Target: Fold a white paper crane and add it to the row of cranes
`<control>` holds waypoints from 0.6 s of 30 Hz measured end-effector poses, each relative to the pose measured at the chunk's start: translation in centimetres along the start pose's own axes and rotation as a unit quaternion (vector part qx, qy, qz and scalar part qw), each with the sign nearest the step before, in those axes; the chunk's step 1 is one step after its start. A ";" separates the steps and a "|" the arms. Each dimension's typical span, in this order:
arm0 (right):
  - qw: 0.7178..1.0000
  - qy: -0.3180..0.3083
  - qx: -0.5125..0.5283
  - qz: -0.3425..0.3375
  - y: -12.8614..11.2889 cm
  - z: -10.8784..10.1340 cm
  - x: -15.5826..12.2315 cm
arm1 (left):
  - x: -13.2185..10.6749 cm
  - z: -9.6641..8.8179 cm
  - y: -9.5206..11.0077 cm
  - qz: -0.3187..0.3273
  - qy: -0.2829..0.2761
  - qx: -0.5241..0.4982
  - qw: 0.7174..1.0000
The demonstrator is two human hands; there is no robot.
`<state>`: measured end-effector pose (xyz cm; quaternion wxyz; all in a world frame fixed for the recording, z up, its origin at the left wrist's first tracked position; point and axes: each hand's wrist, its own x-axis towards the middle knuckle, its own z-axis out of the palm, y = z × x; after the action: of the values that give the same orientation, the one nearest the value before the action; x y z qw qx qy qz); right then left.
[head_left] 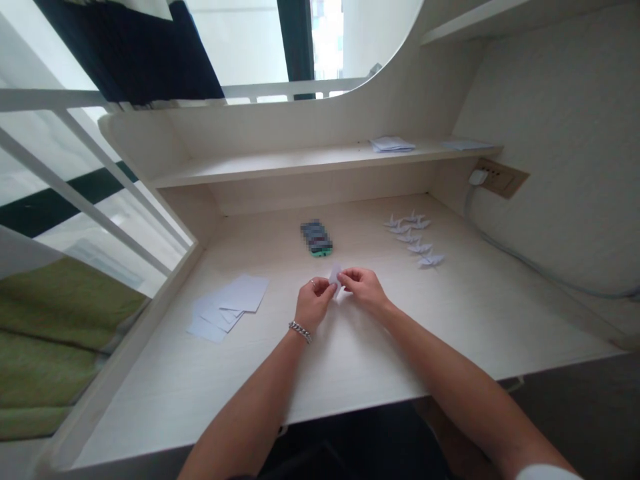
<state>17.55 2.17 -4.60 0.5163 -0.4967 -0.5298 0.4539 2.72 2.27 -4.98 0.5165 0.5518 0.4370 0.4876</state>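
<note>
Centrally, a small folded paper (pixel 335 275) was held up just above the desk (pixel 450 320), caught between both hands. It was pinched from its left side by the thumb and forefinger of the left hand (pixel 313 303), the other fingers being curled in. Its right side was pinched by the fingertips of the right hand (pixel 365 288), whose knuckles were turned up. The two hands were brought close together, almost touching, with only the white paper tip seen above them. The fold shape could not be told; it was too small and partly covered.

A ring (pixel 313 282) was seen on a left finger and a chain bracelet (pixel 300 331) on the left wrist.

Loose white sheets (pixel 230 303) were spread flat, overlapping, left of the left hand and apart from it. A phone (pixel 316 238) in a green case was laid just beyond the hands. A cluster of paper cranes (pixel 413 233) was set out beyond and right of the right hand, well apart from it. Farther back, a shelf (pixel 280 163) was seen, with a stack of folded paper (pixel 393 144) on its right part. A wall socket (pixel 500 177) with a white plug (pixel 479 177) was seen far right, its cable (pixel 525 263) trailed down along the wall.
</note>
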 end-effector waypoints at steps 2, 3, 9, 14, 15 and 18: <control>1.000 -0.025 0.008 0.009 -0.3 -0.1 -0.3 | 0.0 -0.2 0.1 0.000 0.013 -0.012 1.000; 0.999 -0.037 0.010 0.011 -0.4 -0.2 -0.4 | 0.0 -0.3 0.2 -0.001 0.015 -0.019 1.000; 0.999 -0.042 0.005 -0.015 -1.0 -1.0 -0.8 | -0.5 -0.5 0.9 -0.003 -0.008 -0.027 1.000; 0.997 -0.045 -0.008 -0.061 -1.4 -0.8 -1.0 | -0.7 -0.6 2.1 0.026 -0.008 -0.017 0.999; 0.997 -0.039 -0.008 -0.069 -1.5 -0.7 -1.0 | -0.6 -0.7 2.4 0.032 -0.008 -0.013 0.999; 0.996 -0.026 -0.006 -0.088 -1.8 -0.3 -0.4 | -0.1 -1.1 3.1 0.046 -0.013 0.000 0.999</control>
<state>17.72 1.57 -2.82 0.5373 -0.4398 -0.5872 0.4160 1.58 2.11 -1.94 0.4986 0.5778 0.4047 0.5038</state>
